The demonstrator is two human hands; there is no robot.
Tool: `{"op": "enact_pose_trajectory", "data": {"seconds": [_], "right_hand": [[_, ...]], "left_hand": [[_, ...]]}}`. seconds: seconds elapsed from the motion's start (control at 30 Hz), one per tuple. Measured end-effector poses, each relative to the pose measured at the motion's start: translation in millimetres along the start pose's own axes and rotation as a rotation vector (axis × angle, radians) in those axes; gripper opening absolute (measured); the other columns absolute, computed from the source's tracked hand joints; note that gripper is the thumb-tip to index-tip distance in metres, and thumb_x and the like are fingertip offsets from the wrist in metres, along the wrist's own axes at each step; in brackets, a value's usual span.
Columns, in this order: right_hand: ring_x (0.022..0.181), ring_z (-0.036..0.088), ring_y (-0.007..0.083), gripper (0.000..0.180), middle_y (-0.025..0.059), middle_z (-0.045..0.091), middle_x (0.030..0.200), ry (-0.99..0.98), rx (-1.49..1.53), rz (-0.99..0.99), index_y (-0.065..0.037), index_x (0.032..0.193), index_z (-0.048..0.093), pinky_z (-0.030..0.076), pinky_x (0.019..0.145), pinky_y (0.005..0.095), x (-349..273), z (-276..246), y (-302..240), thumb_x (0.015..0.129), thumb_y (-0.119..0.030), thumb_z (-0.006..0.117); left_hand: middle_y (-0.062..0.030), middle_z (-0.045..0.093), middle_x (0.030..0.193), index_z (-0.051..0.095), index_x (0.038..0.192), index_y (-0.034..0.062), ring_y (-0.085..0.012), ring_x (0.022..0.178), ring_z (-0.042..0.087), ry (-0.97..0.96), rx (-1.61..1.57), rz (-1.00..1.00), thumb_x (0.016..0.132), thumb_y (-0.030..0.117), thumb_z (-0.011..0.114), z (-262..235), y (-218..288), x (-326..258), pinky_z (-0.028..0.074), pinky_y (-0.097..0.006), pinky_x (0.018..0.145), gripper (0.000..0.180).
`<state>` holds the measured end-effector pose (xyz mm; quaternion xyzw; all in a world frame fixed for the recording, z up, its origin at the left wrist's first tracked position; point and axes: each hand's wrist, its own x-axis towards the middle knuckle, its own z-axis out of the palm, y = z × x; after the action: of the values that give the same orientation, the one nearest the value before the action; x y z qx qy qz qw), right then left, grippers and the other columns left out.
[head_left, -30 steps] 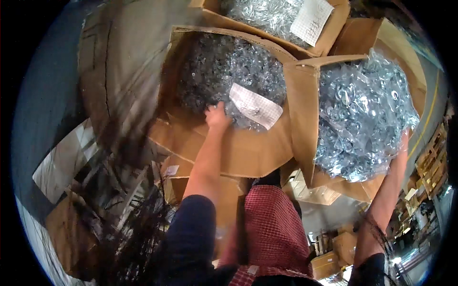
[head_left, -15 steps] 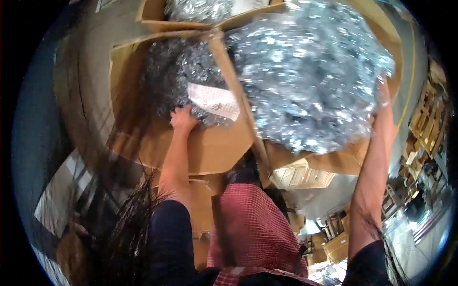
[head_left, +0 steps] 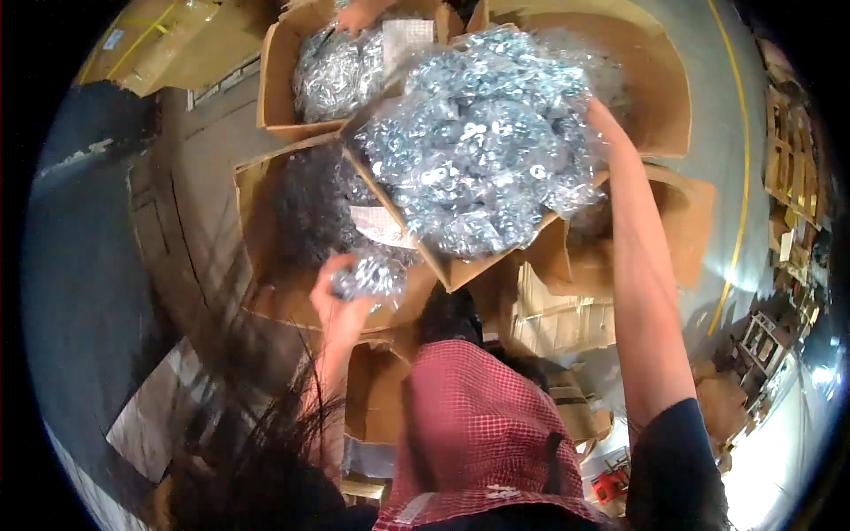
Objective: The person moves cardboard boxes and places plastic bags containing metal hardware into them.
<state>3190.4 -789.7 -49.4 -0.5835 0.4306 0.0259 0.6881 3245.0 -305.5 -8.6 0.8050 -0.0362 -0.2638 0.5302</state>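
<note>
My left hand [head_left: 331, 288] is closed round a small clear plastic bag of shiny metal pieces [head_left: 376, 276], above the near edge of the left cardboard box [head_left: 257, 288]. Dark bagged pieces [head_left: 305, 199] and a white printed sheet [head_left: 379, 226] lie inside that box. Beside it rises a large heap of clear bags [head_left: 478, 150] filled with small silvery ring-like parts. My right hand [head_left: 600, 119] reaches to the heap's right edge and touches the bags; its fingers are hidden there.
Another person's hand [head_left: 361, 12] is over a far box of bagged metal parts [head_left: 332, 84]. An open carton [head_left: 682, 221] stands at the right, and another box [head_left: 376, 389] is close to my body. Wooden pallets [head_left: 788, 150] lie beyond a yellow floor line [head_left: 745, 168].
My left hand has come up from the left box with a small bag in it. My right hand stays at the heap's right side. The view has shifted, and another person's hand now shows.
</note>
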Motion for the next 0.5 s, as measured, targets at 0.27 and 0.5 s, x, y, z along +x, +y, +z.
{"op": "enact_pose_trajectory", "data": {"seconds": [0.27, 0.5], "right_hand": [[0.087, 0.060, 0.0155, 0.033, 0.0043, 0.065, 0.101, -0.062, 0.069, -0.018, -0.001, 0.106, 0.065, 0.047, 0.078, 0.0326, -2.3, 28.4, -19.8, 0.086, -0.025, 0.057], [0.086, 0.060, 0.0158, 0.036, 0.0043, 0.065, 0.100, -0.023, 0.068, -0.004, -0.001, 0.107, 0.065, 0.048, 0.076, 0.0328, -0.7, 25.6, -10.0, 0.086, -0.029, 0.056]], "left_hand": [[-0.0143, 0.054, 0.114, 0.067, 0.095, 0.0097, -0.0333, 0.107, 0.051, 0.049, 0.511, 0.862, 0.053, 0.028, 0.071, 45.4, 181.2, 13.1, 0.043, -0.047, 0.090, 0.046], [-0.0110, 0.037, 0.140, 0.064, 0.110, 0.0231, -0.0373, 0.135, 0.022, -0.011, 0.591, 0.776, 0.050, 0.016, 0.063, 105.9, 112.4, 32.5, 0.010, -0.059, 0.110, 0.060]]}}
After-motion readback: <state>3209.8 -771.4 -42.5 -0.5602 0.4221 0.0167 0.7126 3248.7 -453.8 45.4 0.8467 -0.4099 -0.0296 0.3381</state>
